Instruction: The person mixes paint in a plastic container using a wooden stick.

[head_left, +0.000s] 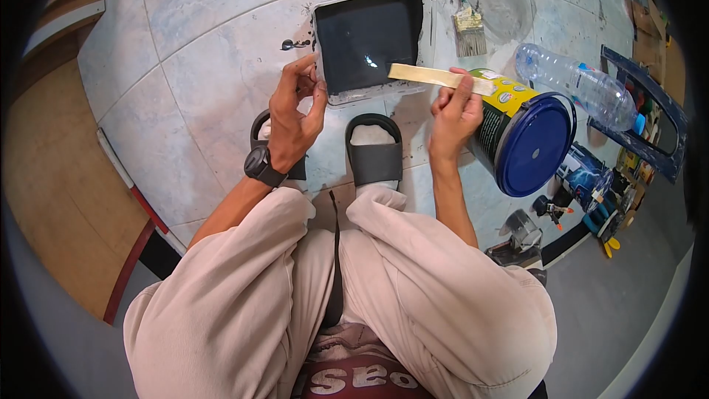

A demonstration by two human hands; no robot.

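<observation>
In my right hand [456,114] is a flat wooden stick [421,74], gripped near its right end. Its far tip reaches over the right side of a square, pale-rimmed tray [427,37] that holds glossy black liquid [369,41]. My left hand [297,107], with a black watch on the wrist, is at the tray's left edge. Its fingers are half bent, thumb and forefinger apart, and nothing shows between them; whether they touch the rim I cannot tell. Beside my right hand is a yellow and black bucket [502,96] with a blue lid [537,144].
A green-handled paintbrush [469,26] lies on the tiles right of the tray. Beyond the bucket are a clear plastic bottle [576,81], a dark frame-like part [646,107] and assorted tools. My sandalled feet [374,149] are just below the tray. Wooden boards [63,177] line the left.
</observation>
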